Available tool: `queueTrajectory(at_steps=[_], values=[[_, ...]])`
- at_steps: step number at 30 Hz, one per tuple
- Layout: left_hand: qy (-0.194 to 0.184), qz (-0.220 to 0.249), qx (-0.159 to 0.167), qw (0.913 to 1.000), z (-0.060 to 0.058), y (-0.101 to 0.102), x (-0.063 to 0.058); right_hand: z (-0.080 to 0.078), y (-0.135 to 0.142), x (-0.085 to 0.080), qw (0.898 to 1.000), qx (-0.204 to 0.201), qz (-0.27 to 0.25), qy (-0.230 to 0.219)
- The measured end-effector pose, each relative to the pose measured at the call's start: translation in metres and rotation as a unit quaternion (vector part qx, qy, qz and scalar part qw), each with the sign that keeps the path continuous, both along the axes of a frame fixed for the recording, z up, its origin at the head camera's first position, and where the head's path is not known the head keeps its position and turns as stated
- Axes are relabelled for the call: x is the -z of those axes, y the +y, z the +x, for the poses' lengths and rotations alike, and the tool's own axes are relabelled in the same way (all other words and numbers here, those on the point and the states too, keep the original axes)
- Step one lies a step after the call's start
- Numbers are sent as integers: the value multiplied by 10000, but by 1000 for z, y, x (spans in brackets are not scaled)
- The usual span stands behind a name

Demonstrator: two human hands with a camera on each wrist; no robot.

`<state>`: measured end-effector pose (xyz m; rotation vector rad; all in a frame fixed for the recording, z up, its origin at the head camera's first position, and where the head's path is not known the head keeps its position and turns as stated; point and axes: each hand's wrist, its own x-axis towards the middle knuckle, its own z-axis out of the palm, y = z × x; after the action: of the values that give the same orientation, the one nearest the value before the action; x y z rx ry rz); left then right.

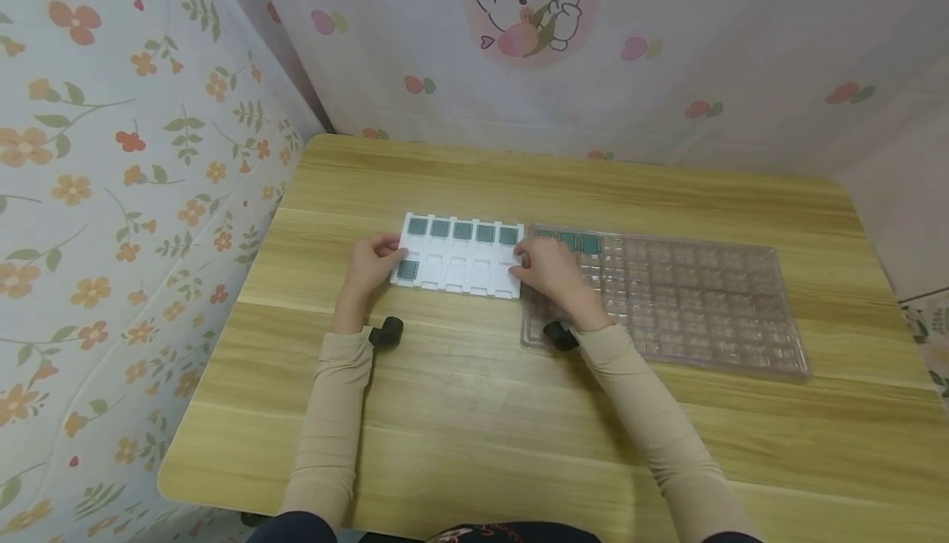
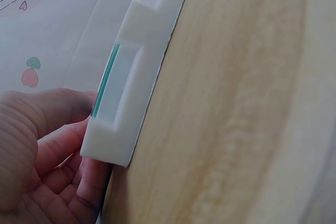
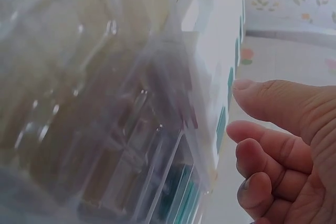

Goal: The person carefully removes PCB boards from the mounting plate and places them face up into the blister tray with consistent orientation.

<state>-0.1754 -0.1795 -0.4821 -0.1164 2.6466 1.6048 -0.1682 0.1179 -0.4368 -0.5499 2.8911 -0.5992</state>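
Note:
A white plastic tray (image 1: 457, 251) with two rows of pockets lies on the table. Small green square circuit boards (image 1: 463, 231) fill its back row, and another green board (image 1: 408, 269) sits in the front-left pocket. My left hand (image 1: 371, 264) grips the tray's left end, its thumb by the front-left board and its other fingers around the end and beneath, as the left wrist view shows. Over the right end is my right hand (image 1: 552, 269), fingers loosely bent and thumb apart from them. In the right wrist view, that thumb (image 3: 273, 100) overlaps the tray's edge by a green board, with nothing visible between thumb and fingers.
To the right, a large clear plastic tray (image 1: 704, 304) with many small pockets lies next to the white one. Three green boards (image 1: 590, 244) show in its back-left corner, partly behind my right hand. Patterned cloth hangs behind and left of the wooden table (image 1: 460, 411).

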Motion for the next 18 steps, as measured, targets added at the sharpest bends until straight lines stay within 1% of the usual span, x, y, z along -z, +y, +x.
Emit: queueTrajectory(at_steps=[7, 18], values=[[-52, 93, -10, 9999, 0, 1, 0, 1, -5, -4, 9999, -34, -73, -103], [-36, 107, -12, 9999, 0, 1, 0, 0, -16, -3, 9996, -127, -225, -148]])
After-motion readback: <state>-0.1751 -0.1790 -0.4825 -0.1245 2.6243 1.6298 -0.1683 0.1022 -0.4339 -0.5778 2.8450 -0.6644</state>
